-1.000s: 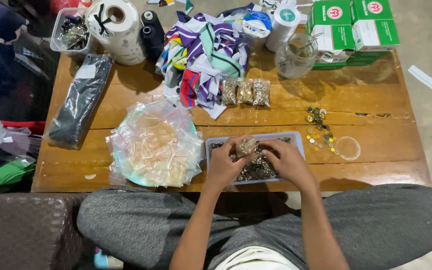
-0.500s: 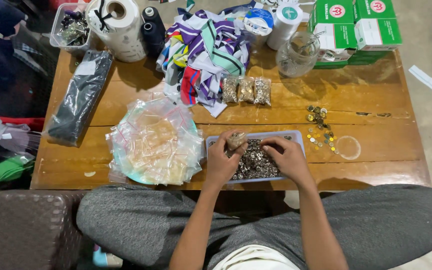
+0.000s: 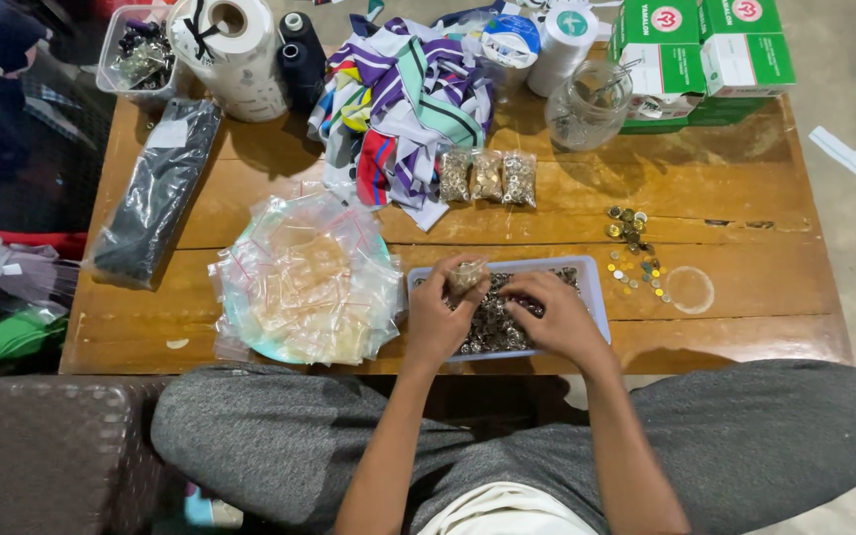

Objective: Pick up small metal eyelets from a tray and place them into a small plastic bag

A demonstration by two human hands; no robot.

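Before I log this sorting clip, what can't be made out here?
- Head view: the left hand wraps a small clear bag; contents unreadable.
- The right hand covers part of the shallow pale-blue tray of small metal rings.
- Clear plastic box, top left: cut by the edge.

The tray [image 3: 594,287] is sitting at the near edge of the table [image 3: 745,198], with both hands in it. Left of it the pile of small bags [image 3: 304,282] is lying. Behind the tray three filled packets [image 3: 487,176] are lying side by side, and loose pieces [image 3: 631,248] are lying to its right.
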